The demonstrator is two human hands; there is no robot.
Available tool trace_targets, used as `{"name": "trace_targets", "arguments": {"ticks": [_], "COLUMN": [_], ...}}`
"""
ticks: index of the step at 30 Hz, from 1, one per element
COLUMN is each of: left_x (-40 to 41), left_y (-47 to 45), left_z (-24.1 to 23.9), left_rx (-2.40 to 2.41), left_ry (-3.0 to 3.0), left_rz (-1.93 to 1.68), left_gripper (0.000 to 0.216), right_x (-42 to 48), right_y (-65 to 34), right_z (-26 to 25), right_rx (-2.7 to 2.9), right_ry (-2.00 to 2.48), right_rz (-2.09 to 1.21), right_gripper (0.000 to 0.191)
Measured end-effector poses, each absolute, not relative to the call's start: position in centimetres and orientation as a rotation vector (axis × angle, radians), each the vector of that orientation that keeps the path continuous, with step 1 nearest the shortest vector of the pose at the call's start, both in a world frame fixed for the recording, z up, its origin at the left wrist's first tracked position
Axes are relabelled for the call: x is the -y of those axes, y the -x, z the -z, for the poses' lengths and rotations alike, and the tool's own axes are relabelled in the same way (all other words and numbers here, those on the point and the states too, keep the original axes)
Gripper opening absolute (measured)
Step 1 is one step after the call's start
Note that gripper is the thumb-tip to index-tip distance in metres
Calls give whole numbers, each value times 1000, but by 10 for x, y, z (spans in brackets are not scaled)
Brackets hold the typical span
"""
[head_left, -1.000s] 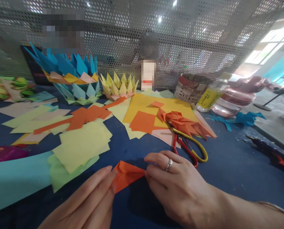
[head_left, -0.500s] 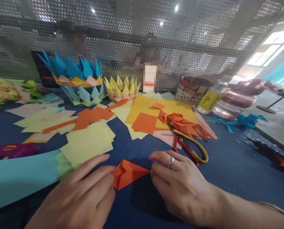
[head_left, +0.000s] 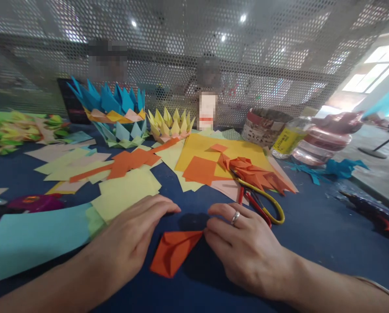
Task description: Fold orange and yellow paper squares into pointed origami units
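Note:
A folded piece of orange paper [head_left: 175, 252] lies low over the dark blue tabletop, its narrow tip pointing right. My right hand [head_left: 246, 248], with a ring on one finger, pinches that tip between thumb and fingertips. Just left of the paper, my left hand [head_left: 132, 243] is off it, fingers stretched forward and nothing visible in them. Its thumb is largely hidden. Beyond my right hand rest scissors [head_left: 263, 200] with yellow and red handles, their blades partly under folded orange pieces [head_left: 253, 169].
Loose paper sheets [head_left: 129, 189] spread across the table. Paper crowns, one blue [head_left: 116, 102] and one yellow [head_left: 171, 121], stand behind. A bottle with a yellow label [head_left: 287, 141], a pink bottle [head_left: 323, 139] and a round basket [head_left: 263, 126] are at the back right, before a perforated metal screen [head_left: 181, 39].
My left hand has let go of the orange paper and moved forward and right. The paper's wide end has swung toward me, while my right hand keeps its tip.

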State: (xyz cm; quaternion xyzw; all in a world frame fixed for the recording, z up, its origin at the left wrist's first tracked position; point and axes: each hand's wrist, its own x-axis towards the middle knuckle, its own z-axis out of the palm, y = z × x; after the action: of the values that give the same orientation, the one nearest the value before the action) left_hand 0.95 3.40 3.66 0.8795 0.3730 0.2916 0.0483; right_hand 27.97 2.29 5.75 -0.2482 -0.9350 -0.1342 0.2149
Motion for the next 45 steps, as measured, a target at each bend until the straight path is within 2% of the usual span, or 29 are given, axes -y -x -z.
{"name": "trace_targets", "arguments": {"ticks": [5,11,22,25,29,35,40,45], "left_x": [-33,-23,-30,-28,-21,-18,-20,-22], "left_y": [-12,-14,-18,-22,-28,-37,-33,-27], "left_z": [-42,-54,-45,-45,-50,-52,-47,-45], "left_rx": [-1082,-921,-639,-599,-586,-689,-710,-678], "left_ry": [-2627,-2666,-2791,-2880,-2972,-2900,-2874,-3013], "left_rz": [-831,-748,-762,-785,-856,-954,-939,-858], "left_gripper": [33,44,34,30,36,38,35,29], "right_x": [-24,-23,-27,-28,-27,-22,-21,-19], "right_y": [-278,-278,-275,-275,-274,-270,-270,-270], "right_z": [-58,-59,-61,-59,-58,-62,-57,-60], "right_rx": [2587,2619,2755,2720,2627,2490,2568,2572], "right_ry": [668,701,820,840,803,760,571,576], "right_rz": [385,364,82,39,79,10,-122,-197], "right_gripper": [39,38,23,27,35,25,42,29]}}
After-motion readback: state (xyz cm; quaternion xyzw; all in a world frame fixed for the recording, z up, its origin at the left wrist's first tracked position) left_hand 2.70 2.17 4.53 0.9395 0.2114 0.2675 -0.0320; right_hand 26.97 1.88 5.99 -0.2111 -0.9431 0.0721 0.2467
